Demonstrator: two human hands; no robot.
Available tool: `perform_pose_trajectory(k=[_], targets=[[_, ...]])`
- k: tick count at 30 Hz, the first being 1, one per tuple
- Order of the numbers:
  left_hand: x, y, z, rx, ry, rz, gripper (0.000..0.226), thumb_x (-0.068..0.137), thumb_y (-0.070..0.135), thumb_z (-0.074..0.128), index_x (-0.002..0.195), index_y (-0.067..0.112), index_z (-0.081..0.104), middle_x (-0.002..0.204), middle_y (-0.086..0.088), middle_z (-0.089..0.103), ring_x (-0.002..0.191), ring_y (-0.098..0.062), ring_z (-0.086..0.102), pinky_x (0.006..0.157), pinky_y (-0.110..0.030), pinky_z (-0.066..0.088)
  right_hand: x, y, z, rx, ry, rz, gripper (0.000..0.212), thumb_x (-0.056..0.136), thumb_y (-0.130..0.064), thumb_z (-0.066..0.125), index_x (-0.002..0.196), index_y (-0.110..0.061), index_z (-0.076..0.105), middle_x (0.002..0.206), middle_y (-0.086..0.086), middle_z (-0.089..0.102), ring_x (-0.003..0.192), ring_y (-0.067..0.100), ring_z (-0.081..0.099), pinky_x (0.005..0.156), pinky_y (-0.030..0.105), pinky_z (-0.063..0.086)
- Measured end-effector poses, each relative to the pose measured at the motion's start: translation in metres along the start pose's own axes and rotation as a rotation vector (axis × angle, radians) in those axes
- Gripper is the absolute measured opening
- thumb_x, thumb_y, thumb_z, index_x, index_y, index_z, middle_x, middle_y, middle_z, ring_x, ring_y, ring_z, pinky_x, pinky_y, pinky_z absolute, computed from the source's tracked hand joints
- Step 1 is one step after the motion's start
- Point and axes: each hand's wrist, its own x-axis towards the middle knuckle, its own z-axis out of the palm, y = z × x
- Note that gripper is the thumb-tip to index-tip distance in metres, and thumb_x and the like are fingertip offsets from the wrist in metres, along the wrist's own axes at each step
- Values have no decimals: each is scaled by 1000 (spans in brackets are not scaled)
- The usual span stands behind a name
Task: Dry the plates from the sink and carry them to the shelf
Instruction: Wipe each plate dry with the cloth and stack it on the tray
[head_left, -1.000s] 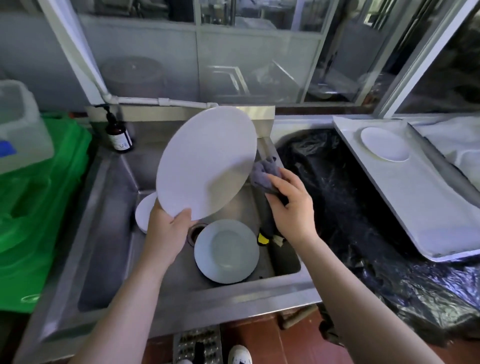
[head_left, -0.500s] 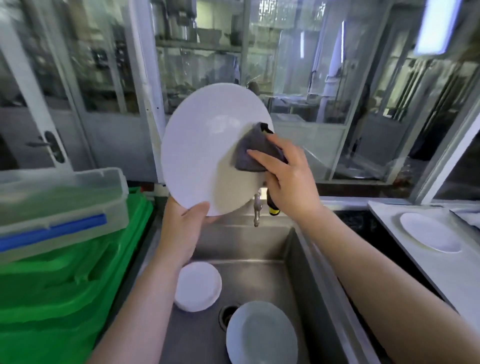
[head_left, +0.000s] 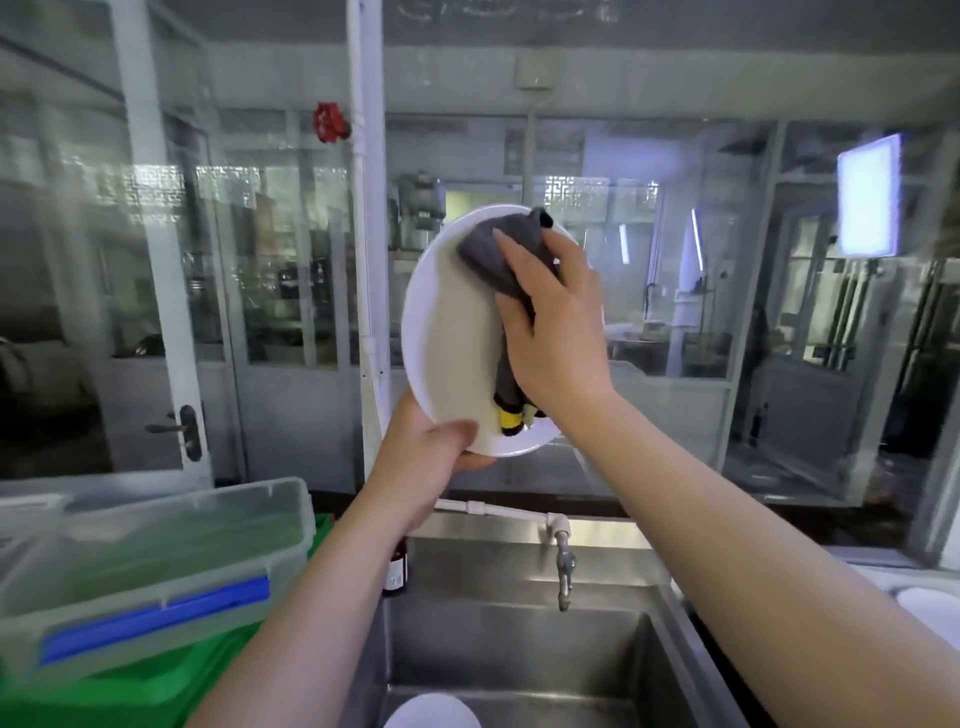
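Plate (head_left: 447, 332) sits raised in front of the camera, well above the sink (head_left: 519, 649), held between both hands. The left hand (head_left: 426, 462) grips the rim at about 7 o'clock on the plate, thumb lying across the front face and the other fingers hidden behind. The right hand (head_left: 556, 332) is at the 3 o'clock side of the plate, closed around a grey cloth (head_left: 498, 249) and pressing it flat against the upper part of the face, near 1 o'clock. A tail of the cloth hangs down under the palm, ending in a yellow and black tag (head_left: 511, 418) that lies against the plate around 5 o'clock.

The white plate stands nearly on edge, its face turned toward the camera and slightly to the left, so it reads as an oval. Its long axis runs almost vertical, leaning a little from 1 o'clock at the top to 7 o'clock at the bottom.

Below, at 6 o'clock in the view, the edge of another plate (head_left: 431, 712) shows in the steel basin. A tap (head_left: 563, 571) hangs from the back wall of the sink. A clear lidded box (head_left: 156, 561) with a blue clip rests on green crates (head_left: 130, 691) at 8 o'clock. A dark bottle (head_left: 396, 571) stands just behind the left forearm.
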Motion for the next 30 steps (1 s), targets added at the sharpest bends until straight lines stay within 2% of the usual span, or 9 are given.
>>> perform_pose_trajectory(k=[2,6,10,14,18,20,22,24,30], targets=[[0,5,3,-25,26,32,44,73,3,57,107,31,63,97,3,74,93,-22,71,63,-34,58,-15,-16,7,0,-99,-166,51,88,1,51,134,-21,55,146,14,39,121,38,37,106,28,22],[-5,3,-4,-46,105,44,42,88,-13,47,110,19,63,93,-4,74,90,-25,71,62,-37,56,-41,-20,8,-12,-304,-409,46,84,2,54,127,-15,62,138,21,48,112,45,47,101,43,38],[-12,-9,-14,-37,57,-48,46,83,-17,48,119,9,58,93,-4,73,85,-19,72,59,-32,58,-16,-7,0,-8,-193,-220,47,87,-2,46,129,-18,60,140,17,46,119,42,42,104,39,32],[-16,-13,-10,-15,-29,-83,49,69,3,54,112,25,62,99,2,73,94,-18,70,65,-36,59,5,1,-4,14,-15,40,48,92,-2,47,135,-23,53,145,10,38,126,33,36,108,33,27],[-19,-11,-8,-38,-19,-55,43,68,3,54,100,28,68,91,0,75,85,-21,72,61,-33,58,-21,-15,1,-20,-195,-184,50,88,1,52,132,-21,57,142,15,44,118,41,41,102,29,25],[-20,-11,-10,-68,25,-32,41,68,-2,54,97,24,70,84,-4,74,77,-23,73,57,-34,57,-43,-21,1,7,-336,-324,46,88,-2,50,129,-19,60,139,17,48,112,43,44,103,34,30],[-22,-11,-15,-78,69,-26,42,71,-4,53,105,16,66,85,-5,74,77,-23,73,56,-35,57,-58,-20,-3,36,-428,-396,41,91,-14,43,126,-20,63,137,15,50,110,42,47,102,40,38],[-24,-12,-18,-72,62,-34,47,72,-6,51,110,20,63,90,-1,75,82,-19,73,58,-35,58,-59,-11,-9,10,-456,-413,39,91,-19,43,124,-21,65,137,15,51,111,42,49,99,46,43],[-27,-7,-20,-62,29,-47,51,66,1,56,109,28,61,105,0,72,94,-22,70,64,-32,59,-20,38,-21,-159,-136,16,49,93,-4,48,135,-27,54,145,11,39,125,37,37,107,43,33]])
